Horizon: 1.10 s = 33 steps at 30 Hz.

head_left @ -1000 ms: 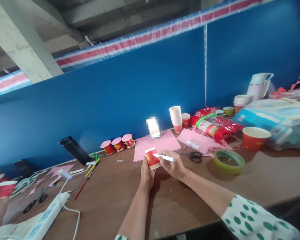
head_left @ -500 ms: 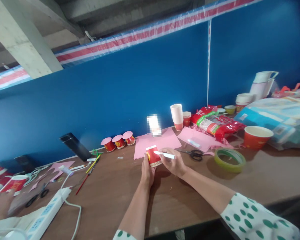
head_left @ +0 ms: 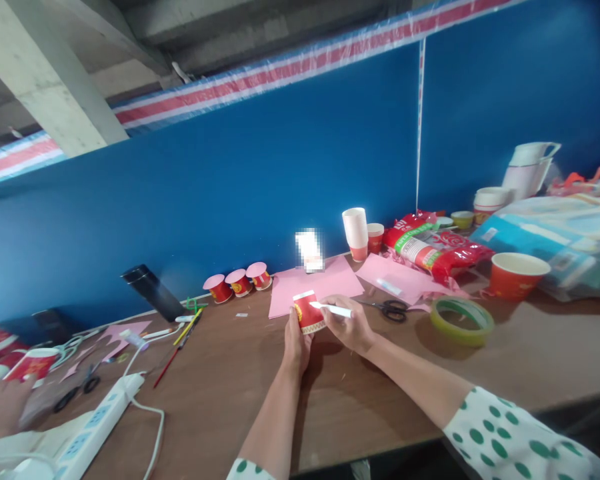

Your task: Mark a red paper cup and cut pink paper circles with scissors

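Observation:
My left hand (head_left: pixel 296 345) is wrapped round a small red paper cup (head_left: pixel 307 312), held upside down just above the brown table (head_left: pixel 220 400). My right hand (head_left: pixel 349 327) pinches a white pen (head_left: pixel 331 309) whose tip touches the cup's side. Both hands are in the middle of the table, just in front of a pink paper sheet (head_left: pixel 325 283).
Black scissors (head_left: pixel 392 309) and a green tape roll (head_left: pixel 461 321) lie to the right. Three upturned red cups (head_left: pixel 237 283), stacked white cups (head_left: pixel 356 231) and a red bowl (head_left: pixel 519 275) stand behind. A white power strip (head_left: pixel 87 430) and another person's hand (head_left: pixel 0 407) are at the left.
My hands and the cup hardly moved. At the far left the other person's hand shifted with a red cup.

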{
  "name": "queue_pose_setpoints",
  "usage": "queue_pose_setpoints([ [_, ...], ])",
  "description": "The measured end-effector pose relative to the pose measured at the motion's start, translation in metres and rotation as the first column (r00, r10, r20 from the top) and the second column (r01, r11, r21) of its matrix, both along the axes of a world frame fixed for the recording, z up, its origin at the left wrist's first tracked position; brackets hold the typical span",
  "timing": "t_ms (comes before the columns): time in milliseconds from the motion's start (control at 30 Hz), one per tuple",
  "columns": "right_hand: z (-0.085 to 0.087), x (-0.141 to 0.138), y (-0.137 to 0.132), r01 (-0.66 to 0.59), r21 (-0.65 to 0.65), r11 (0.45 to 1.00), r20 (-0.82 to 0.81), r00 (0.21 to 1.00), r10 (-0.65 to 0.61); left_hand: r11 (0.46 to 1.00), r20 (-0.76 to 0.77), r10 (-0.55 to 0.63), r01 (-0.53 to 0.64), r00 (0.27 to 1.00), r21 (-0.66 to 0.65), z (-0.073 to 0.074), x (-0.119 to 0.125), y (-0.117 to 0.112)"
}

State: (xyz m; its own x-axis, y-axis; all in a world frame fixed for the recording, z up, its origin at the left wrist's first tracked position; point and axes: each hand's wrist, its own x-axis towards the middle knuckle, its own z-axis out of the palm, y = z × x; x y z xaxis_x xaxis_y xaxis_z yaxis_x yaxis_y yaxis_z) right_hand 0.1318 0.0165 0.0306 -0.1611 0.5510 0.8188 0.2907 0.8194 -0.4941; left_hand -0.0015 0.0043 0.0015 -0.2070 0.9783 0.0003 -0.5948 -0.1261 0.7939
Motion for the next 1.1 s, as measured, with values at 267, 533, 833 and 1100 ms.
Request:
queue_pose_setpoints([
  [267,0.0007,-0.0003,-0.0004,-0.002,0.001,1.000,-0.008,1.000,0.002,1.000,-0.032,-0.015,0.015,0.999,0.004,0.0015,0.0000,-0.0018],
  [533,0.0000,-0.0009,0.0001,0.004,0.012,1.000,-0.029,1.000,-0.004,0.999,-0.033,-0.033,0.034,0.999,0.022,0.0025,0.0002,-0.0031],
  [833,0.0009,-0.0007,-0.0001,0.000,0.019,1.000,-0.032,1.000,0.001,0.999,-0.024,-0.029,0.030,0.999,0.013,0.0026,0.0004,-0.0021],
  [1100,0.0011,-0.0004,-0.0010,0.006,0.009,1.000,-0.013,1.000,-0.006,1.000,-0.040,-0.028,0.028,0.999,0.008,0.0040,0.0011,-0.0035],
])
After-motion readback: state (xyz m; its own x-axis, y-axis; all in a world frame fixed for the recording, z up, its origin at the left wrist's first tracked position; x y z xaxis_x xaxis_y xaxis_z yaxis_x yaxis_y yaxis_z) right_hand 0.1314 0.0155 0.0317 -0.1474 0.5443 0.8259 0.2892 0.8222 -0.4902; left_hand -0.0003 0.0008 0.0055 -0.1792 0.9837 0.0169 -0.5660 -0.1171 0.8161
